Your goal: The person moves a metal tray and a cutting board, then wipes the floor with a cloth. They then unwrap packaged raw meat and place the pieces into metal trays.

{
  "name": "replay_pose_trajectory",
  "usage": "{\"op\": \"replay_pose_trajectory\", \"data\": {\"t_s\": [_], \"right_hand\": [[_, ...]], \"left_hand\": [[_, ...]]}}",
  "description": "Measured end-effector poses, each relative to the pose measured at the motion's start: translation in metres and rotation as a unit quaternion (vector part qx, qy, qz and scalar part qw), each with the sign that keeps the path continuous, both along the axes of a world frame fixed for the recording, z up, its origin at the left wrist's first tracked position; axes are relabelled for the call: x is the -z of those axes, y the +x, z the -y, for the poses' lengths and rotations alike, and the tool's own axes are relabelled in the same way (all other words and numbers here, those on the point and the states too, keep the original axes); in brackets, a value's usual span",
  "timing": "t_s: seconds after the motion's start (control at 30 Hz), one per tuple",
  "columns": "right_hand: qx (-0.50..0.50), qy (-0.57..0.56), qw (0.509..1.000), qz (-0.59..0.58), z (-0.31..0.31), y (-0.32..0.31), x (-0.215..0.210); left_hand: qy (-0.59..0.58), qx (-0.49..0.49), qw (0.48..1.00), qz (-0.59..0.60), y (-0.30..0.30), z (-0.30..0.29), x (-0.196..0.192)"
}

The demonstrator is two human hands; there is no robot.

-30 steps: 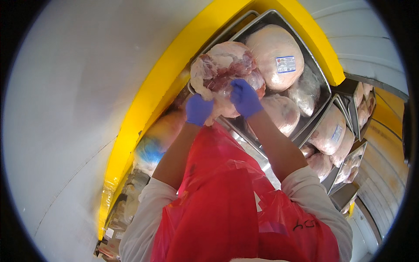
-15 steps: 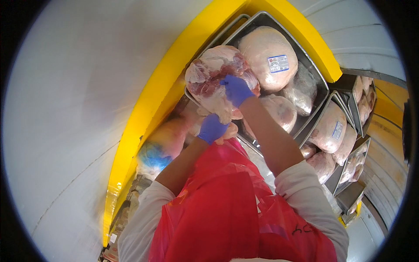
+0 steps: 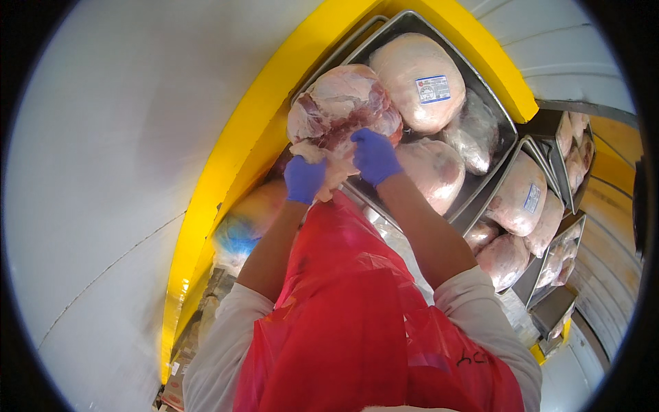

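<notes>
Both hands, in blue gloves, grip one large raw cut of meat (image 3: 340, 106), pink with darker red patches and pale fat, with no wrapping showing on it. The left hand (image 3: 304, 178) is clamped on the cut's lower near edge, fingers curled into the pale fat. The right hand (image 3: 374, 156) is closed over the cut's near side, just right of the left hand, with its fingertips pressed into the red flesh. The cut sits at the near left end of a long metal tray (image 3: 504, 134), over the tray's rim; whether it rests on the tray or is lifted clear I cannot tell. Beyond the cut in the same tray lies a wrapped pale cut with a white label (image 3: 422, 86), and just right of the held cut lies another wrapped piece (image 3: 432, 168). Left of the tray runs a yellow rail (image 3: 233, 158). Right of the tray stand further metal trays of wrapped meat (image 3: 522, 199). A red apron (image 3: 343, 316) covers the person's front, below the cut.
</notes>
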State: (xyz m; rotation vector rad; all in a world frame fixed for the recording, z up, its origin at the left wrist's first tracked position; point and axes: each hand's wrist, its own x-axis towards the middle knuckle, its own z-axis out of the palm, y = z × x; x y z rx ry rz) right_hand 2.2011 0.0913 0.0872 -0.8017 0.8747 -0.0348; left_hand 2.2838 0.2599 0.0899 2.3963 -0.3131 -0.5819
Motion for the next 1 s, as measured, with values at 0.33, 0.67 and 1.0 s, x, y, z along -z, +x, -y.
{"op": "replay_pose_trajectory", "data": {"t_s": [0.33,0.67,1.0], "right_hand": [[0.073,0.072,0.995,0.007,0.008,0.006,0.006],[0.044,0.026,0.999,0.007,0.018,0.011,-0.006],[0.114,0.085,0.987,-0.078,0.026,0.02,0.02]], "left_hand": [[0.021,-0.023,0.999,0.01,0.027,0.019,0.006],[0.031,0.08,0.993,0.083,0.053,0.004,0.073],[0.041,0.04,0.995,-0.082,0.07,0.031,0.025]]}}
